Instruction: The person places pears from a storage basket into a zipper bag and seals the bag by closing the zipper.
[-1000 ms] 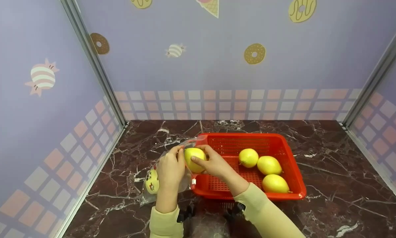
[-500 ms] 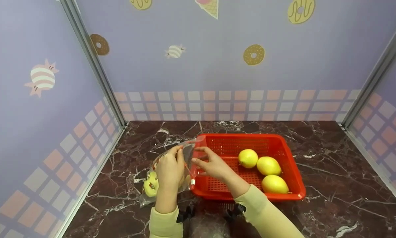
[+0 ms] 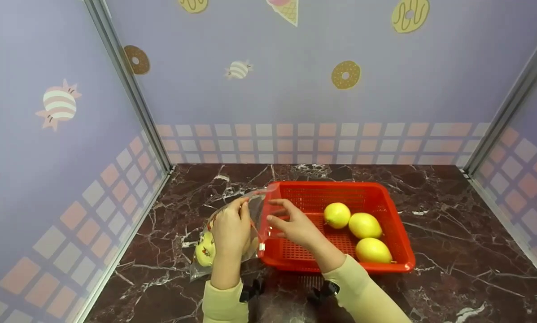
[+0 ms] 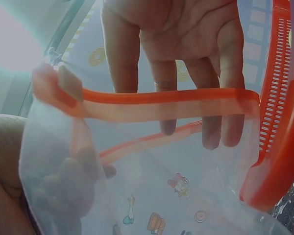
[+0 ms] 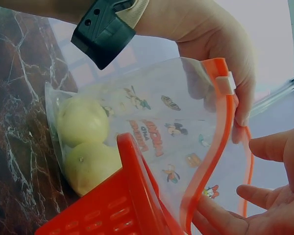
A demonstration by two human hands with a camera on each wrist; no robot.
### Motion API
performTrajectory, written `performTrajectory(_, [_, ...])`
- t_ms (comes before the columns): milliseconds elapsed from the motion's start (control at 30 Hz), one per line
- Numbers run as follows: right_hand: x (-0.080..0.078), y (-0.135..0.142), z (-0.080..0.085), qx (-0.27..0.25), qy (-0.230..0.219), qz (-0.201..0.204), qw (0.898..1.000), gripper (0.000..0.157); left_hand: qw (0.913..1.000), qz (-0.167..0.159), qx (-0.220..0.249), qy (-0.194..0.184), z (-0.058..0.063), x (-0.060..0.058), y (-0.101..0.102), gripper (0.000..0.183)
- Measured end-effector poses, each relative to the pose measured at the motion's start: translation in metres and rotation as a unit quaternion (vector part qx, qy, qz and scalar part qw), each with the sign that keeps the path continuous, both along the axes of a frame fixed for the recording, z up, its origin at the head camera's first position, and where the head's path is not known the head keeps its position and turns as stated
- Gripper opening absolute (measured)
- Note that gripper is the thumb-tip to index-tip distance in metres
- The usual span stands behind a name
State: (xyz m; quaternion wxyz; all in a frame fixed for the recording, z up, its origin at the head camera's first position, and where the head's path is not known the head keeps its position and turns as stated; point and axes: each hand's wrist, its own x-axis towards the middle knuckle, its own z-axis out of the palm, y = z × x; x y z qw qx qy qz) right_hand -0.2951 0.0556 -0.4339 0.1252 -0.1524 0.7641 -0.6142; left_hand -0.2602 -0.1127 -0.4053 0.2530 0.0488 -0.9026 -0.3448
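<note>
My left hand [image 3: 231,226] pinches the rim of a clear slider zip bag [image 5: 186,107] with an orange-red strip and cartoon prints. The bag's mouth gapes toward the right, and its white slider [image 5: 226,83] sits at one end of the strip. Two yellow lemons [image 5: 83,122] rest at the bottom of the bag on the table. At the mouth is my right hand [image 3: 297,229], holding nothing, its fingers spread; in the left wrist view some fingertips reach past the orange strip. Three more lemons [image 3: 365,225] lie in the red basket [image 3: 331,184].
The red basket stands close to the right of the bag, whose mouth overlaps its left rim. Dark marbled tabletop [image 3: 452,251] surrounds both. Patterned panels [image 3: 313,103] enclose the back and sides.
A second ago my right hand held a lemon at the bag's mouth. It let go of the lemon into the bag, and the right hand has since drawn slightly right. The left hand stayed put.
</note>
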Motion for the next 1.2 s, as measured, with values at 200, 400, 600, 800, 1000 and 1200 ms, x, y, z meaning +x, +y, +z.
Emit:
performTrajectory(200, [0.005, 0.009, 0.001, -0.008, 0.015, -0.004, 1.000, 0.048, 1.0000, 0.004, -0.001, 0.004, 0.000, 0.000, 0.000, 0.025])
performTrajectory(400, [0.010, 0.024, 0.003, 0.007, 0.042, -0.025, 0.999, 0.049, 1.0000, 0.002, -0.004, 0.008, -0.002, -0.002, -0.001, 0.024])
performTrajectory(600, [0.014, 0.044, 0.003, 0.029, 0.072, -0.028, 0.997, 0.049, 0.9998, 0.005, -0.010, 0.015, -0.002, -0.004, -0.001, 0.024])
performTrajectory(800, [0.017, 0.065, 0.001, 0.047, 0.074, -0.041, 0.995, 0.051, 0.9999, 0.007, -0.010, 0.010, -0.003, -0.004, -0.001, 0.024])
performTrajectory(1000, [0.017, 0.084, 0.002, 0.055, 0.077, -0.052, 0.994, 0.050, 0.9999, 0.009, -0.008, 0.005, -0.003, -0.003, -0.001, 0.024])
performTrajectory(1200, [0.017, 0.104, 0.002, 0.077, 0.062, -0.072, 0.993, 0.052, 0.9999, 0.010, -0.009, 0.002, -0.003, -0.004, -0.001, 0.024])
